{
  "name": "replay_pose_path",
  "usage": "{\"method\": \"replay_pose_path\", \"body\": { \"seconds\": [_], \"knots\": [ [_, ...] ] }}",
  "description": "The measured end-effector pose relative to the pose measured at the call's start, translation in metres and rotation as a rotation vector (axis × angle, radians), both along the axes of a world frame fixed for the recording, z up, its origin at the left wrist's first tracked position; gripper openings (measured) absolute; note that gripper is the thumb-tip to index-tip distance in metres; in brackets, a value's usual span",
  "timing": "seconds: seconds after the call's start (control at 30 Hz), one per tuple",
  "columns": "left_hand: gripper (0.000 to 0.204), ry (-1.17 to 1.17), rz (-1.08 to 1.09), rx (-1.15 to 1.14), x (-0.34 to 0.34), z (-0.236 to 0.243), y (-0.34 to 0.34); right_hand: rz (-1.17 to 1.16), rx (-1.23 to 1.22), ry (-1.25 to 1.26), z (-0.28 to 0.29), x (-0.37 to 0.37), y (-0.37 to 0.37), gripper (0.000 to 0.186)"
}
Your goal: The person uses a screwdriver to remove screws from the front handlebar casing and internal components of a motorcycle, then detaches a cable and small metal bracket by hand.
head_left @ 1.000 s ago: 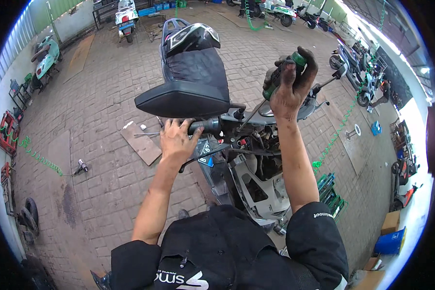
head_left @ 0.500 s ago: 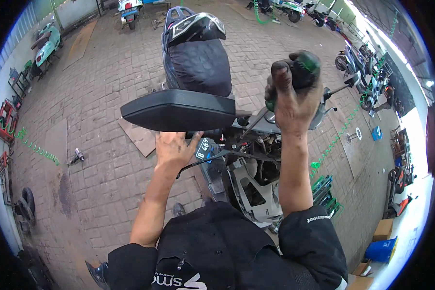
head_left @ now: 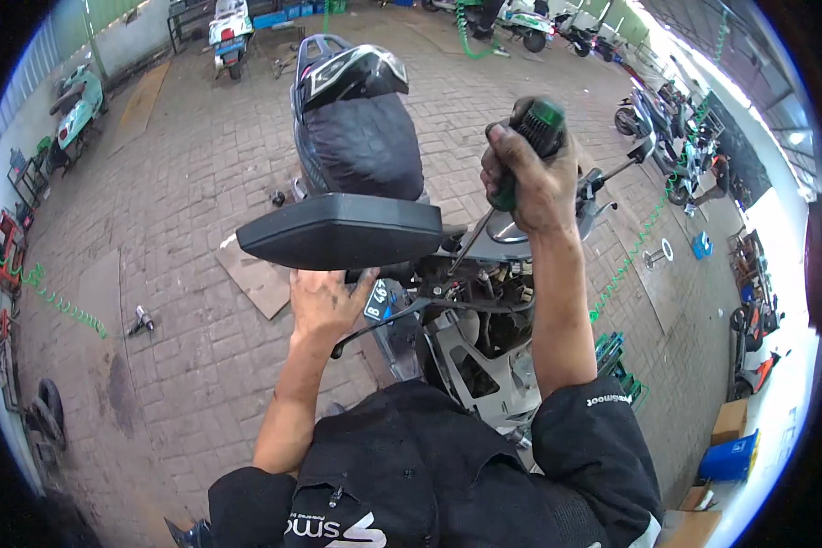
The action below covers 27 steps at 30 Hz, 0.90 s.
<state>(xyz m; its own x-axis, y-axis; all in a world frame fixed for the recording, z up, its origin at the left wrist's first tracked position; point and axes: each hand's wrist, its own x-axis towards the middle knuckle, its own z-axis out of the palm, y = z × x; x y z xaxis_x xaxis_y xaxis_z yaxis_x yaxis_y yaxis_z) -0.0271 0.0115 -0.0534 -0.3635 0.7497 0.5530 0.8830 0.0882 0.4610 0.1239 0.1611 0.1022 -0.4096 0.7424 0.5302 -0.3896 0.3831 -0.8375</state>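
Note:
A scooter with its front panels off stands before me, its inner parts [head_left: 498, 285] bare. My right hand [head_left: 541, 187] is raised and wrapped round a screwdriver with a green and black handle [head_left: 544, 121]. Its metal shaft [head_left: 471, 245] slants down to the middle of the handlebar; the tip is hard to make out. Under the black mirror [head_left: 342, 228], my left hand [head_left: 323, 303] lies over the handlebar's left grip [head_left: 388, 272], its fingers partly hidden by the mirror. A brake lever [head_left: 367, 327] sticks out beside that hand.
Close ahead is another scooter with a dark seat [head_left: 365, 142]. A cardboard sheet [head_left: 254, 279] and an air tool [head_left: 141, 320] lie on the brick floor. To the right are a green tool rack [head_left: 612, 352], a coiled green hose [head_left: 630, 260] and a blue bin [head_left: 729, 457].
My right hand has turned at the wrist and shifted a little left, so more of the screwdriver handle shows. My left hand stays at the grip. The whole view has shifted slightly.

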Motion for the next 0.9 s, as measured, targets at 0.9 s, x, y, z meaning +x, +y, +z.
{"method": "replay_pose_path", "body": {
  "seconds": [0.9],
  "knots": [
    [0.036,-0.062,0.099,-0.108,0.004,-0.01,0.003,1.119,-0.222,0.061,-0.003,-0.009,0.05,0.028]
  ]
}}
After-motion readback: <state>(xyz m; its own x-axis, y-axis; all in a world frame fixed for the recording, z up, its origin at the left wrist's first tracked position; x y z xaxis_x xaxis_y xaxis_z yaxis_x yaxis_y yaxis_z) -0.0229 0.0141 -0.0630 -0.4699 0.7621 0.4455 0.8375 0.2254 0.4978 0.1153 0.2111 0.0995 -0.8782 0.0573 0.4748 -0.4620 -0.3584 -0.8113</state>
